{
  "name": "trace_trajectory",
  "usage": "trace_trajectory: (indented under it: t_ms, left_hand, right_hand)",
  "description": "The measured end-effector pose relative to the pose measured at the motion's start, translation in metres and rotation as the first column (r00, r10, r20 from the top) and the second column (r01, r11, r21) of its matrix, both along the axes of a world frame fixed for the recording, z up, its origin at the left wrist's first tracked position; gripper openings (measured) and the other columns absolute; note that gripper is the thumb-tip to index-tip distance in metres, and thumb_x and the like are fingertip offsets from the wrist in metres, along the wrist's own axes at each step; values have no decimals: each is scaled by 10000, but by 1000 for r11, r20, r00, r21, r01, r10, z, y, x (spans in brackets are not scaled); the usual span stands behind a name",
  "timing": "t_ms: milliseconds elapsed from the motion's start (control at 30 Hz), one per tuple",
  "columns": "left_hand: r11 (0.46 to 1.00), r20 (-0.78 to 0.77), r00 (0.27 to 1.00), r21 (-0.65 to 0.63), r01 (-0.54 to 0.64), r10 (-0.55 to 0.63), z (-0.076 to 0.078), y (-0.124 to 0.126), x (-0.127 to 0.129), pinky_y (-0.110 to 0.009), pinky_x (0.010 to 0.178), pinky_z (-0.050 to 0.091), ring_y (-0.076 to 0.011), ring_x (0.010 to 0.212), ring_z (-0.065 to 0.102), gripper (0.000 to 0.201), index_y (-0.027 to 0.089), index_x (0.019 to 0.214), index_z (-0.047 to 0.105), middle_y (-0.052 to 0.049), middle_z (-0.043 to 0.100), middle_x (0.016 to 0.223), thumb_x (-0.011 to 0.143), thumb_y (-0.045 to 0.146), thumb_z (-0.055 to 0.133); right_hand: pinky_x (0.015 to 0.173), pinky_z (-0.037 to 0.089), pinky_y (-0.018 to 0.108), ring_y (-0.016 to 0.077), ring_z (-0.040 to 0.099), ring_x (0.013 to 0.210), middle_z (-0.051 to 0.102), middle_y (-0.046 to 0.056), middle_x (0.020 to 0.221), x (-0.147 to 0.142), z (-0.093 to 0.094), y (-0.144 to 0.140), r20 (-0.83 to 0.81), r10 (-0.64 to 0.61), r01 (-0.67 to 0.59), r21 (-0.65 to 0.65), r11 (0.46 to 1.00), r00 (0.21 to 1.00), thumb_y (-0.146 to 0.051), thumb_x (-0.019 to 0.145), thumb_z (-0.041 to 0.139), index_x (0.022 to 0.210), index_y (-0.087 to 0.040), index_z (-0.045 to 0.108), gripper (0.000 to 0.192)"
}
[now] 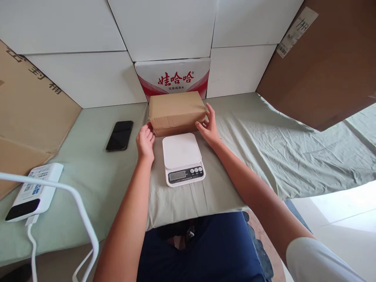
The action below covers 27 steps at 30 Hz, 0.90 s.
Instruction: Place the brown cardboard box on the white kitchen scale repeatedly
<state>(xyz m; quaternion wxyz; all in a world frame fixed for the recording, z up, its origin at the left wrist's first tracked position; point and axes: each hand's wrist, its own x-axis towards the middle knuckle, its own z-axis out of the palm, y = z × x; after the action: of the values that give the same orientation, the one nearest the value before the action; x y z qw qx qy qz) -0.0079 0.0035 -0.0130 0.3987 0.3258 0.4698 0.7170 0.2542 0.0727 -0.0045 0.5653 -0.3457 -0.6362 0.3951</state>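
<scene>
A small brown cardboard box (176, 107) sits at the back of the table, between my two hands. My left hand (145, 140) is at the box's left end with its fingers curled against the lower corner. At the other end my right hand (209, 126) grips the right side, thumb on the front face and fingers round the edge. Just in front of the box lies a white kitchen scale (182, 154) with a flat square platform. Its small display looks blank, and several round buttons line its front panel.
A black phone (120, 135) lies to the left. Further left are a white power bank (35, 190) with a white cable (75, 196) and a large carton (26, 113). Behind stands a red-and-white printed carton (173, 74); a big brown carton (326, 66) is at right.
</scene>
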Motion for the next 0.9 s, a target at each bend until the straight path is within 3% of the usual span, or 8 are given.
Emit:
trace_trajectory:
  t_ms: [133,267,433,633,767,900]
  left_hand:
    - [991,-26,991,4,-135,135,2,-7,-36,-439,1319,263,-250,1616,333,687,258,1462,604,-103,447,1697,950,690,449]
    - [986,-19,986,-12,-164,164,3,-12,-60,-435,1324,273,-251,1626,307,702,291,1504,567,-55,417,1718,995,700,309]
    - [984,13,985,-35,-173,173,10,-15,-53,-391,1293,320,-236,1609,346,709,244,1532,530,-57,434,1709,1037,623,192]
    - [985,39,984,-33,-170,172,13,-14,-45,-375,1273,352,-234,1583,402,696,294,1486,600,-90,465,1687,997,672,282]
    - [989,36,988,-16,-149,149,10,-13,-47,-398,1276,343,-254,1581,407,740,267,1500,595,-127,458,1686,982,713,311]
    - [994,26,994,5,-105,105,8,-11,-41,-408,1269,354,-263,1566,433,786,248,1491,607,-151,468,1675,955,761,345]
  right_hand:
    - [1138,533,586,336,374,1577,261,80,1723,12,-8,11,-100,-201,204,13,979,974,-754,858,670,1641,-434,195,970]
    - [1028,575,607,315,387,1560,261,120,1704,23,-18,21,-149,-279,266,-101,959,949,-777,909,518,1662,-452,43,948]
    - [1037,554,584,281,453,1508,305,133,1679,22,-19,19,-153,-242,223,-130,966,958,-716,931,505,1657,-451,45,900]
    - [1084,530,605,306,479,1474,343,127,1670,16,-10,10,-187,-233,202,-174,964,954,-665,919,605,1639,-432,154,881]
    - [1103,531,609,323,472,1497,338,131,1693,16,-8,9,-175,-225,194,-180,964,958,-687,907,634,1645,-416,149,924]
    - [1163,503,601,331,438,1542,362,119,1704,13,-5,4,-188,-141,107,-180,978,972,-723,860,686,1641,-395,223,965]
